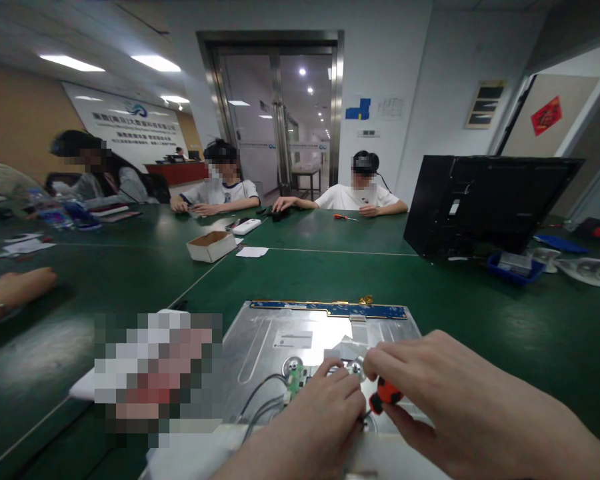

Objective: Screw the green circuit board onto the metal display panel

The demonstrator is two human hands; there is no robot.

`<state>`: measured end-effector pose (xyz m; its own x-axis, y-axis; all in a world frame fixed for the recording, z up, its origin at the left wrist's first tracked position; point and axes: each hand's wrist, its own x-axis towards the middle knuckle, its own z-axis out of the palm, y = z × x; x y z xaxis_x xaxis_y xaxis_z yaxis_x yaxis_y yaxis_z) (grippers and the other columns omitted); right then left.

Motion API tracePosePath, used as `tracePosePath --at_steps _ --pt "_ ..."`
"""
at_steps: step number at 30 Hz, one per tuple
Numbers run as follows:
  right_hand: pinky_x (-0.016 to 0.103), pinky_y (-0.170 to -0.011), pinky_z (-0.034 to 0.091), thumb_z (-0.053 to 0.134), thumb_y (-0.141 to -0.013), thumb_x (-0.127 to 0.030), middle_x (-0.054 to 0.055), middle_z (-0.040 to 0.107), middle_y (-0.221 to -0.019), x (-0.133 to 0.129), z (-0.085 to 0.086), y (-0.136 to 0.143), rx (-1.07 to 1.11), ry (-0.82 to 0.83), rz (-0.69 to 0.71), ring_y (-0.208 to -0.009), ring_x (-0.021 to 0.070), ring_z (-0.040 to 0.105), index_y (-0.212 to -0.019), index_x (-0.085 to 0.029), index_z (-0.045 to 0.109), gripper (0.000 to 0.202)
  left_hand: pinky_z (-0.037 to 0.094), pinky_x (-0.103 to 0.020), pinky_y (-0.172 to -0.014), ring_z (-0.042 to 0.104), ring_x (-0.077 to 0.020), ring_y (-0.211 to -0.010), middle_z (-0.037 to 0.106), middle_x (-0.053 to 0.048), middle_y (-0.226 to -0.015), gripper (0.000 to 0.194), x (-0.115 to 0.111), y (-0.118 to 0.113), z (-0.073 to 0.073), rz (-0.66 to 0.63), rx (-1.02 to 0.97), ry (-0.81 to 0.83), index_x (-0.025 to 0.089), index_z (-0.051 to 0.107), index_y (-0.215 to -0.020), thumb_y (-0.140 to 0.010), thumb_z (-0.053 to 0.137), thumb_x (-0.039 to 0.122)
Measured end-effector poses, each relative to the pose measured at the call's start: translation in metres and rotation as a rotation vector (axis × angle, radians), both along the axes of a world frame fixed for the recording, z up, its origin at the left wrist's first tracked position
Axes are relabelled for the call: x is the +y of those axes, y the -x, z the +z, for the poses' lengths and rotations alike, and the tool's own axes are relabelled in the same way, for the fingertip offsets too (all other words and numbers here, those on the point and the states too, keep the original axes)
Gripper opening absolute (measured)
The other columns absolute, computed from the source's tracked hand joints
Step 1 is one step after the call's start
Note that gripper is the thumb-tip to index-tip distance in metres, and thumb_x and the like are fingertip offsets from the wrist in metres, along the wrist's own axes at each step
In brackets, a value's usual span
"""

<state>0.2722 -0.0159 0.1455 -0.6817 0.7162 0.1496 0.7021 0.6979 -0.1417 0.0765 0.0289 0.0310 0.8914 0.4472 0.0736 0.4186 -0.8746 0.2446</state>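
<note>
A display panel (260,333) with a silvery metal back lies in front of me on the green table. A blue circuit strip (305,309) runs along its far edge. Near the panel's middle are a small green circuit board (296,380) and dark cables (260,393). My right hand (440,393) grips the orange and black handle of a screwdriver (387,393), its shaft slanting down toward the panel. My left hand (325,407) rests on the panel beside the shaft, fingers curled together; whatever is under them is hidden.
A large black monitor (480,207) stands at right beside a blue tray (515,270). A small open box (213,247) sits farther back. At left are a blurred-out item (160,367) and a co-worker's hand (23,288). Several people sit across the table (330,273).
</note>
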Motion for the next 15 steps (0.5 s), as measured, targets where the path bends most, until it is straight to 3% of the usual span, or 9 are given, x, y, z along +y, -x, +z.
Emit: tracePosePath --at_steps 5,8,12,15 --pt "0.029 -0.051 0.023 0.063 -0.087 -0.026 -0.002 0.067 -0.078 0.0024 -0.0043 -0.0025 -0.086 0.009 -0.044 -0.062 0.0179 0.059 -0.096 -0.025 0.052 0.015 0.028 -0.045 -0.11 0.056 -0.0282 -0.114 0.064 -0.009 -0.116 0.025 -0.0003 -0.0004 -0.0001 0.007 0.0 0.012 0.02 0.059 -0.111 -0.087 0.062 0.027" --pt "0.028 -0.05 0.022 0.057 -0.088 -0.019 -0.003 0.066 -0.076 0.0028 -0.0032 -0.0002 -0.088 0.005 -0.04 -0.06 0.0167 0.057 -0.093 -0.024 0.051 0.01 0.028 -0.044 -0.11 0.055 -0.0287 -0.115 0.065 -0.01 -0.114 0.023 -0.0005 -0.0007 -0.001 0.012 -0.012 -0.002 0.019 0.059 -0.11 -0.088 0.061 0.026" --pt "0.027 -0.05 0.026 0.058 -0.078 -0.01 -0.003 0.065 -0.079 0.0006 0.0025 0.0043 -0.034 0.014 0.01 -0.061 0.0148 0.057 -0.094 -0.023 0.051 0.021 0.028 -0.046 -0.109 0.056 -0.0289 -0.114 0.065 -0.01 -0.116 0.025 -0.001 -0.0008 0.0001 0.008 -0.022 0.005 0.02 0.057 -0.112 -0.087 0.06 0.024" --pt "0.027 -0.052 0.029 0.061 -0.08 -0.012 -0.003 0.067 -0.084 0.0003 0.0036 0.0042 -0.045 0.041 0.025 -0.065 0.0149 0.06 -0.098 -0.024 0.054 0.022 0.028 -0.047 -0.109 0.056 -0.0292 -0.115 0.063 -0.01 -0.121 0.031 -0.0012 -0.0008 0.0004 0.012 -0.018 0.005 0.02 0.055 -0.115 -0.085 0.06 0.023"
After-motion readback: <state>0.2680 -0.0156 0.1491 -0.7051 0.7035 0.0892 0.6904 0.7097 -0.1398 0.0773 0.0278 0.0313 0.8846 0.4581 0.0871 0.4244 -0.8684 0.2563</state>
